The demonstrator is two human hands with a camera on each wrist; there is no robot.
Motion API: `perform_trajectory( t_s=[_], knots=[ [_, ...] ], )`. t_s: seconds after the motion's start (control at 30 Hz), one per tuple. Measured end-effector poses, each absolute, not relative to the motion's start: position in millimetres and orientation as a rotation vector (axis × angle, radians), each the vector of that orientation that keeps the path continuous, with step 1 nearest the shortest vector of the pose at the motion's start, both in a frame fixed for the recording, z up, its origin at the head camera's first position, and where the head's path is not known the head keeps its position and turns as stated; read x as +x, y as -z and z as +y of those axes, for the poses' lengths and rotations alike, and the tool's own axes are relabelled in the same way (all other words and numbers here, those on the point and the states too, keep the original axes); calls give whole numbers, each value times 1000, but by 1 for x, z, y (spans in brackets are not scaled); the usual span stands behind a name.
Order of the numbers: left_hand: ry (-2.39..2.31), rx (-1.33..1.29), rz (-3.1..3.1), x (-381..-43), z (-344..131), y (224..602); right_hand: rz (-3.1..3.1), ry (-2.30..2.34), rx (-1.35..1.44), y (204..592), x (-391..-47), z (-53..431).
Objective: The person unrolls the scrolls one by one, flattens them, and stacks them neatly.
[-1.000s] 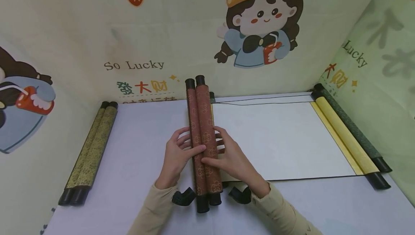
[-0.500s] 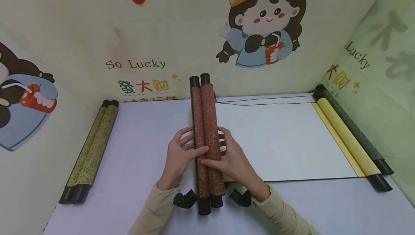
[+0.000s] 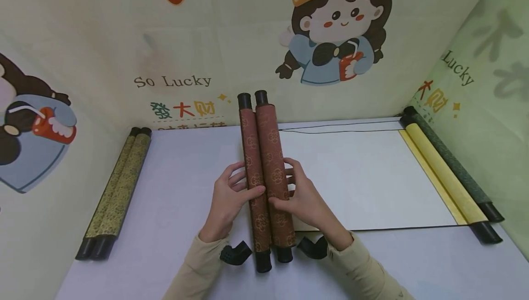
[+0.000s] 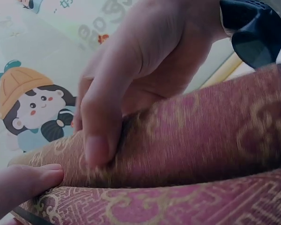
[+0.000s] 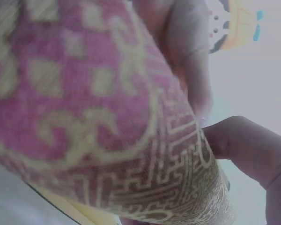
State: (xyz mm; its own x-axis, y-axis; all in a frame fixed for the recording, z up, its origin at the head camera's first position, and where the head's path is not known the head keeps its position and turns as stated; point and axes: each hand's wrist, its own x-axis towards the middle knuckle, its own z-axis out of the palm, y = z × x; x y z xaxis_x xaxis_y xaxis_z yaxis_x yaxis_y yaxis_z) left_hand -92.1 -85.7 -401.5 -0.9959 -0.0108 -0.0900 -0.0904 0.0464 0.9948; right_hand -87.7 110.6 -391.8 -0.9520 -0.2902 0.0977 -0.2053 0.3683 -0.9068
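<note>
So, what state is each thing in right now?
Red-brown patterned pair of black-ended rolls: rolled up, side by side, held.
Left fingers: gripping the left red-brown roll.
Right fingers: gripping the right red-brown roll.
Olive-green patterned pair of black-ended rolls: rolled up, lying side by side.
Large white rectangular sheet: spread flat, left edge hidden.
Plain yellow roll: lying at the sheet's right end.
Dark-green roll: beside the yellow roll.

Reaching forward with left forearm (image 3: 198, 265) and right forearm (image 3: 365, 268), both slanting inward. Gripping with left hand (image 3: 227, 192) and right hand (image 3: 305, 196), left thumb (image 3: 253, 193) and right thumb (image 3: 281, 204) pointing inward, tips near but apart, other fingers bent on the outer sides.
</note>
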Motion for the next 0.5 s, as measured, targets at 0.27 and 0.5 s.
perform_trajectory(
  t_s=[0.27,0.5],
  knots=[
    [-2113,-102,2224,-93,-89,399,2336,1752,-416,393,-95,118],
    [-2087,-126,2218,-94,-90,398,2238,1741,-330,393,-100,122]
  ],
)
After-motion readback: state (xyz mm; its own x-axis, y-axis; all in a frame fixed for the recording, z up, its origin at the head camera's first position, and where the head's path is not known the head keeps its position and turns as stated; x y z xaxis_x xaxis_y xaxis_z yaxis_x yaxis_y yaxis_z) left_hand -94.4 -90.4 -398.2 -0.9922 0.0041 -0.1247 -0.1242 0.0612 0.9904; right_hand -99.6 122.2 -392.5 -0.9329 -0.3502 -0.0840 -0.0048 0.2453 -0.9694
